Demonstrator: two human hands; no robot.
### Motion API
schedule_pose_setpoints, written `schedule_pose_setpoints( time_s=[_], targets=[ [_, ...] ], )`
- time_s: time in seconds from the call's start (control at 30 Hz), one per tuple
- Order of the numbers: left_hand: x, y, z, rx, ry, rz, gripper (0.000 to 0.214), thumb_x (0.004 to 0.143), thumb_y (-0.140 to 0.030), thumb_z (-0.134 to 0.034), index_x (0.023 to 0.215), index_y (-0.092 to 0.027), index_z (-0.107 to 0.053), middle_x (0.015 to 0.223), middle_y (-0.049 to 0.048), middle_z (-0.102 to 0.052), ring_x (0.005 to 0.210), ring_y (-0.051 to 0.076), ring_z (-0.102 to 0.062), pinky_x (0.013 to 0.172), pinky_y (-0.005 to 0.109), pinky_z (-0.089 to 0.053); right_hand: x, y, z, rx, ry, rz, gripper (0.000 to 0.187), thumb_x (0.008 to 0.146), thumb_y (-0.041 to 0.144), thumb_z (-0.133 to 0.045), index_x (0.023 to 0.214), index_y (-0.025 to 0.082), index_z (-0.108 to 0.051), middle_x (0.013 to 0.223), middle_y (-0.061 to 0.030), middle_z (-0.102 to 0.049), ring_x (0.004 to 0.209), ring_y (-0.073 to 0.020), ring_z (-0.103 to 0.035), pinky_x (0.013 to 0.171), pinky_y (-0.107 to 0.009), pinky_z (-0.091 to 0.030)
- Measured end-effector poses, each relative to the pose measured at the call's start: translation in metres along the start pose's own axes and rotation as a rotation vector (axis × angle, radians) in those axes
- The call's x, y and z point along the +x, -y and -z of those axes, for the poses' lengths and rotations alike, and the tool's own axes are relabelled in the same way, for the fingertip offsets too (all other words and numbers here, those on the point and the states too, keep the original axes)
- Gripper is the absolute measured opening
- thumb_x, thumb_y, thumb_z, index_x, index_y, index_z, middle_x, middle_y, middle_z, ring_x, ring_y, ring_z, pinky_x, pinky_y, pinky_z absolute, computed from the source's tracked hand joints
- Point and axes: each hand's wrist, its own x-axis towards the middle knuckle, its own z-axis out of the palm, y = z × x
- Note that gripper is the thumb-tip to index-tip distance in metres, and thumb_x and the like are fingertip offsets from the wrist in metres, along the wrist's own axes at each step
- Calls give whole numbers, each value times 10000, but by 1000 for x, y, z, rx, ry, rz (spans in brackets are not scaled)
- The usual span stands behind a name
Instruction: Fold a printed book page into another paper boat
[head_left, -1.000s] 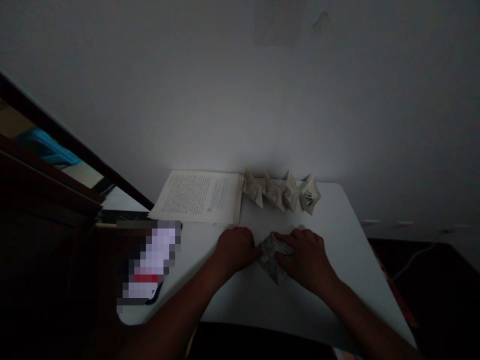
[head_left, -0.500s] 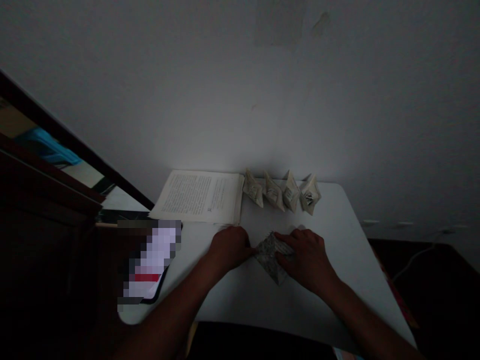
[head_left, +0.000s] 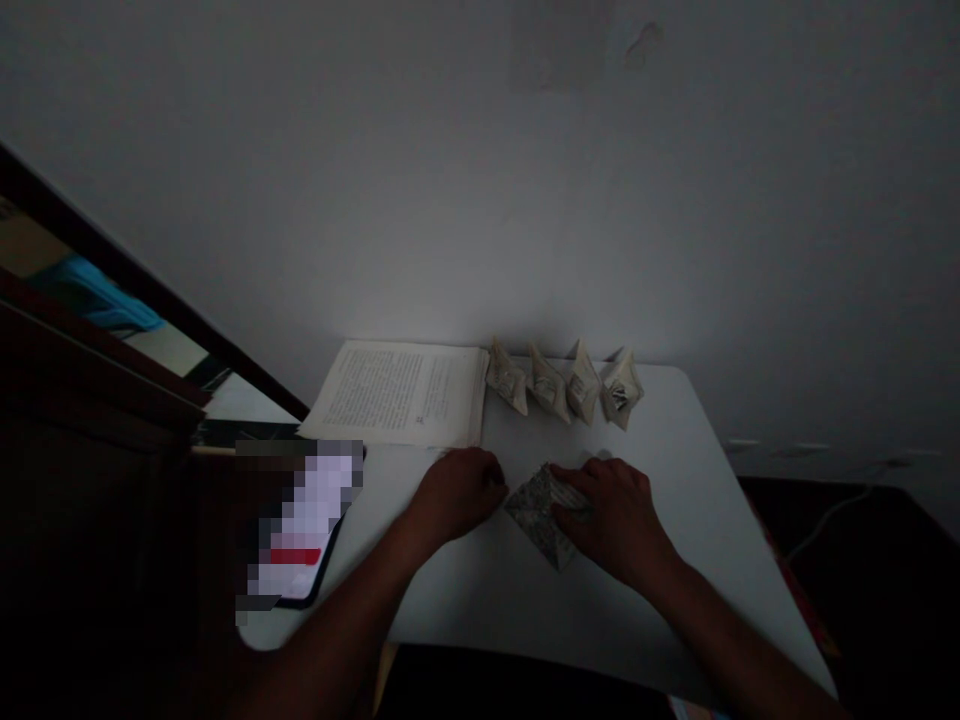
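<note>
A diamond-shaped piece of folded printed paper point(head_left: 536, 515) lies on the white table. My right hand point(head_left: 619, 515) grips its right side, index finger at the top corner and thumb near the middle, covering that part of the sheet. Just off the paper's left corner is my left hand point(head_left: 459, 495), its fingers curled in and nothing visible in them. Behind the hands several folded paper boats point(head_left: 583, 382) stand in a row.
An open book point(head_left: 375, 390) lies at the table's point(head_left: 450, 610) back left, against the wall. A phone point(head_left: 307, 530) with a blurred-out screen rests by the left edge. A white cable point(head_left: 832, 510) runs along the right.
My left hand has come off the paper's left corner, its fingers curling slightly up and away. My right hand stays in place on the paper.
</note>
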Motion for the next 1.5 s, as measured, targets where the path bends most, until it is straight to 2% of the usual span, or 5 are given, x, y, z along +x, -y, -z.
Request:
schedule_pose_setpoints(
  time_s=[0.23, 0.37, 0.93, 1.13, 1.5],
  targets=[
    [2, -26, -26, -76, -52, -279, 158, 833, -224, -485, 893, -193, -628, 859, 11, -585, 797, 125, -569, 747, 221, -426, 2, -2, 1, 9, 42, 1, 411, 733, 330, -623, 1143, 308, -601, 878, -45, -593, 902, -250, -493, 823, -395, -299],
    [6, -27, -39, 11, -63, -336, 186, 851, -204, -461, 968, -204, -606, 898, 13, -573, 831, 134, -565, 767, 231, -429, 2, -3, 2, 12, 53, -7, 402, 742, 326, -619, 1143, 310, -603, 871, -43, -595, 899, -248, -494, 819, -388, -303],
    [10, -25, -46, 132, -96, -356, 154, 870, -245, -472, 885, -207, -620, 843, 7, -565, 777, 137, -567, 721, 237, -445, 5, 0, 8, 11, 157, -64, 427, 764, 302, -569, 1190, 332, -571, 910, -39, -610, 935, -250, -494, 845, -390, -275],
    [12, -26, -43, 164, -53, -359, 164, 870, -255, -471, 887, -210, -627, 845, 10, -559, 779, 139, -569, 710, 241, -446, 6, -6, 9, -48, 218, -63, 430, 776, 297, -542, 1204, 336, -559, 893, -51, -619, 911, -255, -502, 821, -393, -275],
    [13, -24, -45, 185, -59, -352, 181, 880, -281, -460, 880, -224, -633, 848, 6, -548, 759, 140, -568, 691, 247, -446, 5, -6, 14, -67, 240, -80, 430, 790, 309, -536, 1219, 334, -543, 924, -45, -662, 941, -272, -526, 798, -396, -289]
  ],
)
